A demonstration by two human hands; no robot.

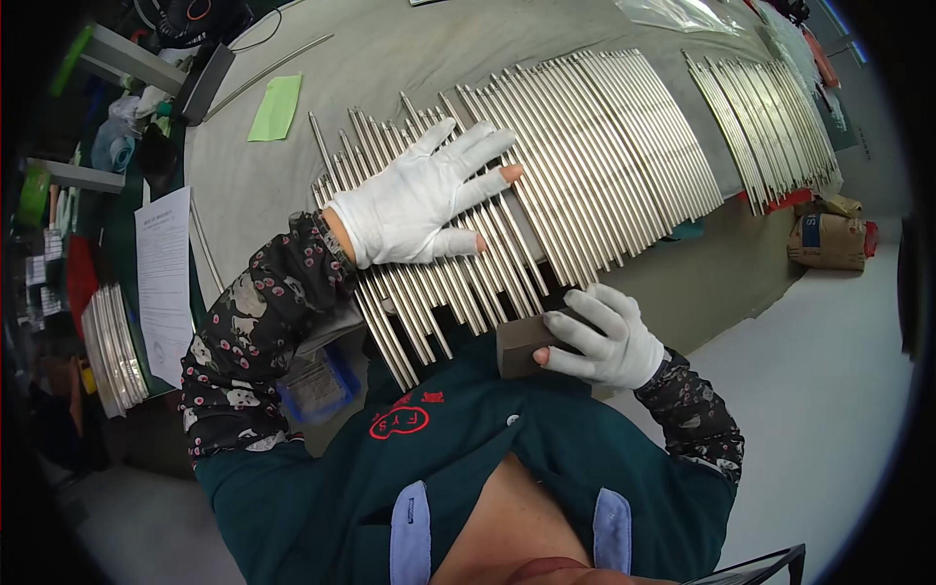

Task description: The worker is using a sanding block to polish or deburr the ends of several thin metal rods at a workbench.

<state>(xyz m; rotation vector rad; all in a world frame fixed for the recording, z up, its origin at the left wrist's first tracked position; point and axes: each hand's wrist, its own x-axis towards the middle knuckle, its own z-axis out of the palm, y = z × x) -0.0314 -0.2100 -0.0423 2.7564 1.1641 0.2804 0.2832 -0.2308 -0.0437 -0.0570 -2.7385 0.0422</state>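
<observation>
My left hand (414, 205), in a white glove with bare fingertips showing, lies spread across a row of shiny metal rods (414, 307). Its palm and fingers rest on top of them, hiding their middles. These rods are staggered, some ends jutting farther toward me than others. My right hand (614, 341), gloved the same way, grips a grey-brown rectangular block (519, 345) close to the near rod ends. Whether the block touches those ends I cannot tell. To the right, a denser row of similar rods (604, 146) lies side by side, with more even ends.
Another batch of rods (770, 127) lies at the far right. A green paper slip (276, 107) sits on the grey table (361, 49). At the left are a printed sheet (163, 278) and a further rod bundle (115, 341). A brown sack (829, 241) stands right of the table.
</observation>
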